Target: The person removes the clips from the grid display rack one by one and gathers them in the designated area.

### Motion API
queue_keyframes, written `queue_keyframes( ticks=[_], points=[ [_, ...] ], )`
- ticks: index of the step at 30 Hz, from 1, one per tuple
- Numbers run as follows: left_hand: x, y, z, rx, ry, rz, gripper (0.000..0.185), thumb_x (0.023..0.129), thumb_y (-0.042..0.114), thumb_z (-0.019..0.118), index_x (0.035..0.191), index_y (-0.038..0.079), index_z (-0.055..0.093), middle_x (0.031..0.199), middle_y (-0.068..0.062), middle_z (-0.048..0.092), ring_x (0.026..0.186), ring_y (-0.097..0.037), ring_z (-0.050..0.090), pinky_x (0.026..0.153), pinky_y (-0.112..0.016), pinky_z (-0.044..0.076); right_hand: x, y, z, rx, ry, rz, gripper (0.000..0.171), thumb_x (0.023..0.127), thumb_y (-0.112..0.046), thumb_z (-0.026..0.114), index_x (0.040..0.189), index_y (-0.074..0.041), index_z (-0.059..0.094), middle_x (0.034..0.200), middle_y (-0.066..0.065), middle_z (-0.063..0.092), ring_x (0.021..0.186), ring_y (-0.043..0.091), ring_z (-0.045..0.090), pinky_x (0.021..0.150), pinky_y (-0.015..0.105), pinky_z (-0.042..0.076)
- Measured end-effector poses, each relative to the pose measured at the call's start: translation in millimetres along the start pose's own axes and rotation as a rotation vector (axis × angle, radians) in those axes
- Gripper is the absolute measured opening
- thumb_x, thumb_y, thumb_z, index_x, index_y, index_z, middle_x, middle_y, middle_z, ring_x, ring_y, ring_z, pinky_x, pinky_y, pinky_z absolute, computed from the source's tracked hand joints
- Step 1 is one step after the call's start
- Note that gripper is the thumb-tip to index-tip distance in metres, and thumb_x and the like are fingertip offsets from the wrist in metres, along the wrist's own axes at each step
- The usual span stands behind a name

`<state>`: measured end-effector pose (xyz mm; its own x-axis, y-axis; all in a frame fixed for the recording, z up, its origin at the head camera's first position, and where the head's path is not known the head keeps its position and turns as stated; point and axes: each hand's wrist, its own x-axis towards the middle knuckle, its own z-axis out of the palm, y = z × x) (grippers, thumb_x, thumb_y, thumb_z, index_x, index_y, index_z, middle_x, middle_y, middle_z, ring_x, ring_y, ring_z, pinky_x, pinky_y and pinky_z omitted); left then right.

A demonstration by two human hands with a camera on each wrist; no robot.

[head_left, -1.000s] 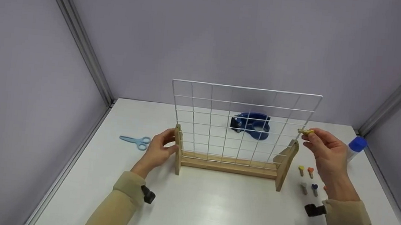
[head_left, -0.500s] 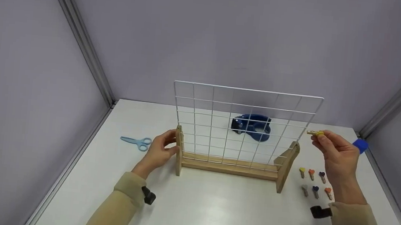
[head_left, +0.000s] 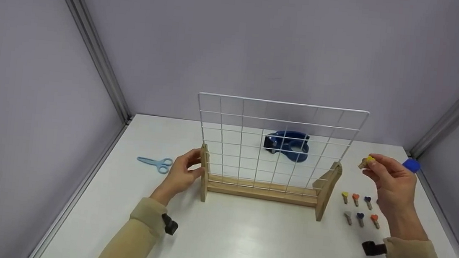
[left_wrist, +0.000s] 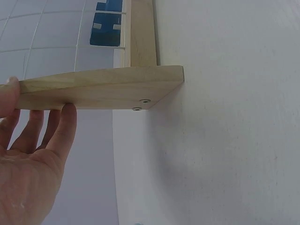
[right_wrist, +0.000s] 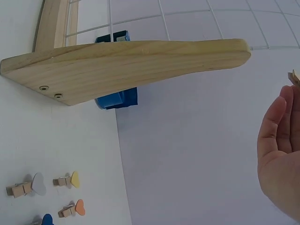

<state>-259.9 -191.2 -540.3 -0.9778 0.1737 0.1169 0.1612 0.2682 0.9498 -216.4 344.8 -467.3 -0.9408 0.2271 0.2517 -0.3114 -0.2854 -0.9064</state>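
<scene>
A white wire grid (head_left: 283,103) stands upright in a wooden stand (head_left: 263,194) at the middle of the table. My left hand (head_left: 183,172) grips the stand's left side panel, its thumb at the panel's edge and fingertips on the outer face (left_wrist: 101,93). Between thumb and fingers, my right hand (head_left: 396,185) pinches a small wooden clothespin with a yellow heart (head_left: 370,159), raised to the right of the grid and apart from it. Only a bit of this clothespin (right_wrist: 294,77) shows at the edge of the right wrist view.
Several heart-topped clothespins lie in two rows to the right, among them a yellow one (head_left: 345,196) and a grey-white one (head_left: 348,217). A blue tape dispenser (head_left: 291,145) sits behind the grid. Light-blue scissors (head_left: 156,163) lie left; a blue cap (head_left: 411,165) shows behind my right hand.
My right hand has moved right and slightly down from the grid's right edge, with the clothespin now tipped downward in its fingers. The left hand has stayed on the stand.
</scene>
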Motion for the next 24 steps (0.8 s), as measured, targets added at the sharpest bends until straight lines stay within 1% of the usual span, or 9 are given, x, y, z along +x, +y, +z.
queue_keyframes(
  ticks=[4,8,12,16,19,20,21,24],
  points=[
    [0.6,-0.7,-0.2,-0.003,0.000,0.002,0.056,0.103,-0.009,0.069,0.155,0.012,0.064,0.157,-0.016,0.066,0.150,-0.041,0.061,0.127,-0.061,0.053,-1,-2,-11,-0.053,-0.052,0.030,0.023,0.107,0.003,0.069,0.128,0.010,0.078,0.104,0.003,0.086,0.094,0.013,0.083,0.087,0.023,0.070],
    [1.0,-1.4,-0.9,-0.009,-0.007,0.002,0.056,0.103,-0.009,0.069,0.156,0.010,0.063,0.157,-0.018,0.066,0.150,-0.042,0.061,0.129,-0.064,0.050,-4,-2,-27,-0.112,-0.112,0.062,0.025,0.109,0.002,0.067,0.130,0.009,0.077,0.106,0.000,0.086,0.095,0.011,0.082,0.087,0.022,0.069],
    [1.2,-1.9,-0.9,-0.009,-0.010,0.018,0.056,0.102,-0.010,0.067,0.155,0.007,0.062,0.155,-0.019,0.066,0.149,-0.043,0.061,0.127,-0.062,0.053,-8,0,-45,-0.201,-0.143,0.095,0.026,0.109,-0.001,0.069,0.133,0.005,0.078,0.107,-0.004,0.086,0.096,0.008,0.082,0.086,0.019,0.068],
    [1.3,-2.1,-0.5,-0.009,-0.017,0.015,0.057,0.103,-0.009,0.067,0.157,0.007,0.061,0.157,-0.019,0.065,0.151,-0.043,0.060,0.127,-0.064,0.052,-15,3,-65,-0.289,-0.107,0.148,0.025,0.107,-0.003,0.073,0.131,-0.001,0.080,0.106,-0.009,0.086,0.093,0.005,0.082,0.085,0.016,0.067],
    [1.6,-2.0,-0.1,0.004,-0.022,0.009,0.057,0.104,-0.008,0.067,0.158,0.010,0.061,0.159,-0.018,0.065,0.153,-0.042,0.060,0.129,-0.066,0.049,-18,3,-82,-0.359,-0.053,0.230,0.020,0.107,-0.007,0.075,0.125,-0.008,0.084,0.102,-0.014,0.086,0.091,0.002,0.081,0.083,0.014,0.066],
    [1.7,-2.2,-0.1,0.005,-0.020,0.008,0.057,0.104,-0.008,0.067,0.158,0.011,0.061,0.159,-0.017,0.065,0.153,-0.042,0.060,0.129,-0.066,0.049,-18,3,-88,-0.402,-0.041,0.261,0.019,0.107,-0.009,0.075,0.124,-0.011,0.084,0.101,-0.017,0.085,0.090,0.001,0.080,0.082,0.014,0.066],
    [1.6,-2.3,0.0,0.008,-0.016,0.007,0.056,0.104,-0.008,0.067,0.157,0.011,0.062,0.159,-0.017,0.065,0.152,-0.041,0.060,0.129,-0.066,0.048,-18,4,-93,-0.457,-0.033,0.291,0.017,0.108,-0.013,0.075,0.122,-0.015,0.085,0.100,-0.020,0.084,0.090,0.000,0.080,0.082,0.013,0.065],
    [1.3,-2.2,-0.3,0.012,-0.003,0.006,0.055,0.104,-0.009,0.067,0.155,0.011,0.063,0.157,-0.016,0.067,0.151,-0.041,0.061,0.129,-0.067,0.049,-18,8,-108,-0.638,-0.023,0.380,0.014,0.109,-0.023,0.076,0.118,-0.023,0.086,0.096,-0.028,0.080,0.088,-0.005,0.077,0.080,0.014,0.065]
  ],
)
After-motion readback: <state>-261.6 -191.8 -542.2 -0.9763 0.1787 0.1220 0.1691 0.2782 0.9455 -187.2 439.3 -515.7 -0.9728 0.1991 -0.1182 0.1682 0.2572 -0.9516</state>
